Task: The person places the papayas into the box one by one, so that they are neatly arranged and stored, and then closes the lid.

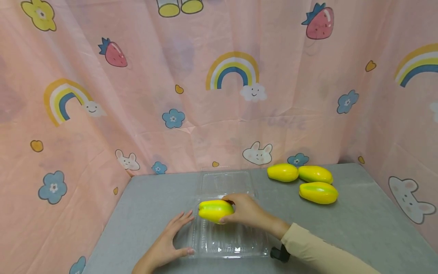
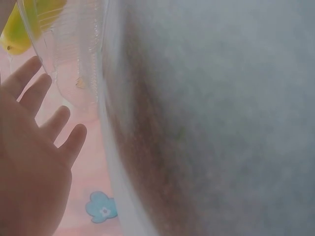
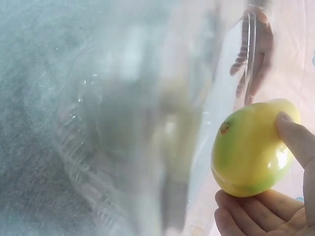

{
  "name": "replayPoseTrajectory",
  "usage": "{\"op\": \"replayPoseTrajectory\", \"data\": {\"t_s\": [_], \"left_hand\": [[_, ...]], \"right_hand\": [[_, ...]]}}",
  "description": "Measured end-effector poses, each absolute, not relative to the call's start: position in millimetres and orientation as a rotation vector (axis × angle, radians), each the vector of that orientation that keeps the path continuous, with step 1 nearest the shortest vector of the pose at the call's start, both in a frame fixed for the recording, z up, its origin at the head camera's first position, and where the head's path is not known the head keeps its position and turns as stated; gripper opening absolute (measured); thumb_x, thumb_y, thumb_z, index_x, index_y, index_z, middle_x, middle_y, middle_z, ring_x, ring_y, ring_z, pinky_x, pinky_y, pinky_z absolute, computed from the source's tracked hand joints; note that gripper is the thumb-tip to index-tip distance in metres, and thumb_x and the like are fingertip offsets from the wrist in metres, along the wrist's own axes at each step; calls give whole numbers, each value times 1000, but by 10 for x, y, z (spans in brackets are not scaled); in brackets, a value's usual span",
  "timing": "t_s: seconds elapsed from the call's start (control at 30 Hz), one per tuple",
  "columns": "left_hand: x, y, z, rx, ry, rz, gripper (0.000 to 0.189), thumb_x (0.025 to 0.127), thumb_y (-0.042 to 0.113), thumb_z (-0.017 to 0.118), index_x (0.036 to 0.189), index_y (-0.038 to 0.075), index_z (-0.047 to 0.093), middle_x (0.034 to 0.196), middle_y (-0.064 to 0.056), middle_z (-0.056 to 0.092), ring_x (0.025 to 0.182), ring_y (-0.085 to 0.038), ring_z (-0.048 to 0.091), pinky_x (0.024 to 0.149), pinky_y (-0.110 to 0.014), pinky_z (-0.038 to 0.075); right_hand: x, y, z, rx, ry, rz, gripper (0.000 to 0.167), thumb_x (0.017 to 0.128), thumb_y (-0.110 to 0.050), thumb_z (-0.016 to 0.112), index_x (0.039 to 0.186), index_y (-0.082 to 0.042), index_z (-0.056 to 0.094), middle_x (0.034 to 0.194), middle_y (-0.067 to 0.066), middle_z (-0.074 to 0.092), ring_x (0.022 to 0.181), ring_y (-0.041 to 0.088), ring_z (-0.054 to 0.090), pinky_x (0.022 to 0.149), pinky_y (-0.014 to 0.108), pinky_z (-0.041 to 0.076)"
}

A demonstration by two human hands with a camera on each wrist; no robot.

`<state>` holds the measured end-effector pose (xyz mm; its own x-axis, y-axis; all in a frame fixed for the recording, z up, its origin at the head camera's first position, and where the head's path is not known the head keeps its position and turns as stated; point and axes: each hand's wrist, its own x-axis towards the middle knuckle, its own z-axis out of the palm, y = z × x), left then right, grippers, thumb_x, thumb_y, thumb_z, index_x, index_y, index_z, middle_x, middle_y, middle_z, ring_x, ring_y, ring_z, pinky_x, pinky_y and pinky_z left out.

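Observation:
My right hand (image 1: 244,208) grips a yellow-green papaya (image 1: 215,211) by its right end, thumb on one side and fingers on the other. It holds the fruit above a transparent plastic clamshell box (image 1: 232,251), whose lid (image 1: 226,184) lies folded back toward the curtain. In the right wrist view, the papaya (image 3: 251,152) shows a small brown stem spot. Beside the box's left edge is my left hand (image 1: 167,238), fingers spread and holding nothing. Whether its fingertips touch the box wall, I cannot tell. The left wrist view also shows this hand (image 2: 32,157) with straight fingers.
Several papayas are in view: three more lie at the table's back right, a left one (image 1: 282,172), a rear one (image 1: 315,174) and a front one (image 1: 318,193). The grey table (image 1: 150,201) meets a pink patterned curtain (image 1: 191,144) behind. A black device (image 1: 280,254) sits at my right wrist.

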<state>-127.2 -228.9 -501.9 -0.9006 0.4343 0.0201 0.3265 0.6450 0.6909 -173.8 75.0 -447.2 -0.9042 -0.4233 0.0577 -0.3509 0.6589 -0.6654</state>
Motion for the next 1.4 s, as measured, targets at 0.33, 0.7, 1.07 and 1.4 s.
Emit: {"op": "replayPoseTrajectory", "data": {"t_s": [0.33,0.7,1.07,1.4], "left_hand": [[-1270,-2271,-5011,604,2734,1071,91,71,55,83,149,41,39,163,13,29,153,-31,21,107,-75,32],[-1274,-2276,-5013,647,2752,1074,91,71,54,83,150,35,41,162,12,31,153,-32,23,106,-75,34],[-1261,-2272,-5010,590,2728,1101,89,71,53,83,149,39,41,162,12,33,153,-31,23,108,-74,32],[-1260,-2278,-5040,626,2747,1100,87,74,49,83,149,35,42,162,5,35,150,-35,27,106,-74,34]], "right_hand": [[-1786,678,-4484,-649,2774,-1075,61,70,-46,86,118,-11,70,109,-2,74,93,10,62,87,35,54],[-1804,697,-4399,-611,2731,-1138,64,70,-45,87,120,-9,68,108,-2,72,92,10,60,88,37,54],[-1828,595,-4379,-655,2730,-1110,64,71,-42,87,121,-7,69,111,2,73,93,11,61,84,34,54],[-1864,521,-4466,-659,2686,-1164,57,71,-39,87,116,-9,71,108,0,73,91,10,61,81,31,53]]}}
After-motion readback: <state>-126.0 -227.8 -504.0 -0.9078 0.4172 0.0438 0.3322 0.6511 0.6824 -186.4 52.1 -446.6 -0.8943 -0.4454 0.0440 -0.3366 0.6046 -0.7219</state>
